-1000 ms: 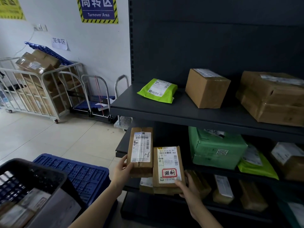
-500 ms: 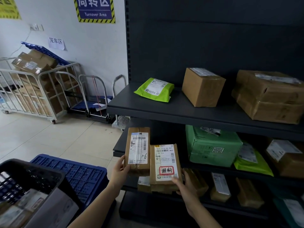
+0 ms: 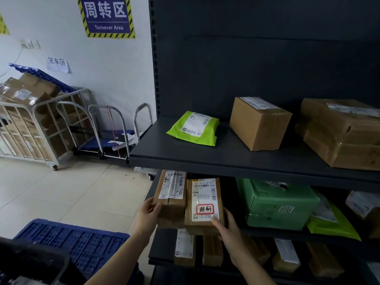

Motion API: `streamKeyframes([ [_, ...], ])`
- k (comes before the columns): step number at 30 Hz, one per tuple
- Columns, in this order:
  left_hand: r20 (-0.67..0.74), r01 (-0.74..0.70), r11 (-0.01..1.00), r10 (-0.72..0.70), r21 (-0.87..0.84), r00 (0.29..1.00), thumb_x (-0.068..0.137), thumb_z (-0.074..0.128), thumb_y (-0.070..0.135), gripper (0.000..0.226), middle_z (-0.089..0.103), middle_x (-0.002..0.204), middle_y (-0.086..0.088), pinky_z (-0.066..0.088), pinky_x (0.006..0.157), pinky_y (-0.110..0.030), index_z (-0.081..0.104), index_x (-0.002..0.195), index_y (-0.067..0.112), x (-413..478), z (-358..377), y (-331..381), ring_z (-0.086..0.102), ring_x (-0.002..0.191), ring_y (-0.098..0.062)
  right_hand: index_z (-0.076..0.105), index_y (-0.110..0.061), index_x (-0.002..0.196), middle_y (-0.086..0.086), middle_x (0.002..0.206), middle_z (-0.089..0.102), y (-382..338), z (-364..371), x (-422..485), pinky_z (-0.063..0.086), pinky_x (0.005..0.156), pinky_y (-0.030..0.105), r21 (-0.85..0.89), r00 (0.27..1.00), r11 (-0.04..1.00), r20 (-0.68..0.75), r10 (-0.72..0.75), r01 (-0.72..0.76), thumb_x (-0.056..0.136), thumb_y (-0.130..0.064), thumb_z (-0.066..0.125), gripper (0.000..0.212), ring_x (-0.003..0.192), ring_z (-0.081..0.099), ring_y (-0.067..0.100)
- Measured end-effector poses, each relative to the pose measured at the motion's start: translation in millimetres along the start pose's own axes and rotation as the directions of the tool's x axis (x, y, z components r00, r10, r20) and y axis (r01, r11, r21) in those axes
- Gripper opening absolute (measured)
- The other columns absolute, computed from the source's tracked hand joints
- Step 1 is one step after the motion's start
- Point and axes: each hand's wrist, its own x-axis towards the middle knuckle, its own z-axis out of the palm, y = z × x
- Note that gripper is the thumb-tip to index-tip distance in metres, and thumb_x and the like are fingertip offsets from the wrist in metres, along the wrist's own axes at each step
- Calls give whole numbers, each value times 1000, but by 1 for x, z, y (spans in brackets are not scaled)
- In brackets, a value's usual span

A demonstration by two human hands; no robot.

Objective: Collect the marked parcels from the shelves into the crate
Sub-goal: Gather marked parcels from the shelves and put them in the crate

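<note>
1. Holding two boxes in front of the shelves [image 3: 226, 161]: left hand [image 3: 147, 217] grips the plain box [image 3: 170, 202], right hand [image 3: 228, 229] grips the red-stamped box [image 3: 203, 204].
2. This looks like the picking step.
3. Next, the stamped one should go down-left into the black crate [image 3: 30, 256].

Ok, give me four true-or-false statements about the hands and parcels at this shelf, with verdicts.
1. The right hand holds a brown parcel with a red stamp. True.
2. The left hand holds a lime-green mailer. False: it holds a second brown parcel; the lime-green mailer lies on the upper shelf.
3. The two held parcels sit side by side, labels toward the camera. True.
4. The upper shelf carries only the mailer. False: a small box and a large box stand there too.
</note>
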Motion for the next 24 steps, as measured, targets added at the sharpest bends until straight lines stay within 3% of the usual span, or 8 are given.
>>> streamKeyframes([
  [5, 42, 17, 999, -15, -30, 999, 95, 49, 15, 41, 53, 122, -13, 49, 77, -31, 42, 135, 9, 30, 3, 8, 51, 104, -24, 32, -29, 141, -2, 121, 56, -11, 7, 24, 41, 97, 39, -11, 999, 1000, -50, 21, -21, 82, -38, 65, 68, 113, 52, 19],
  [11, 119, 34, 996, -25, -79, 993, 95, 49, 14, 34, 58, 102, 3, 44, 66, -21, 46, 129, 16, 42, 5, 2, 55, 92, -11, 32, -27, 141, -5, 115, 57, -6, 6, 32, 43, 90, 34, 16, 995, 999, -98, 33, -31, 82, -36, 67, 69, 107, 54, 16],
  [14, 97, 52, 992, -41, -111, 994, 94, 52, 14, 38, 61, 113, -7, 46, 71, -22, 45, 131, 13, 34, 2, -8, 58, 97, -15, 37, -28, 137, -9, 108, 60, 1, 4, 25, 46, 90, 35, 30, 991, 1000, -133, 7, -3, 82, -31, 68, 64, 104, 57, 14],
  [18, 10, 85, 995, -85, -58, 996, 93, 55, 18, 53, 50, 130, -15, 39, 91, -30, 33, 140, 8, 15, -3, -24, 49, 107, -20, 38, -27, 136, -10, 108, 60, 10, -3, 9, 46, 89, 32, 63, 988, 998, -155, -7, 17, 82, -28, 68, 62, 102, 57, 12],
  [24, -32, 132, 990, -131, 41, 991, 94, 55, 22, 50, 49, 136, -17, 38, 94, -33, 40, 137, 3, -39, 7, -55, 48, 122, -29, 41, -34, 127, -15, 107, 59, 32, -33, -34, 44, 72, 19, 84, 987, 996, -160, -13, 27, 84, -28, 65, 49, 95, 55, 0],
])
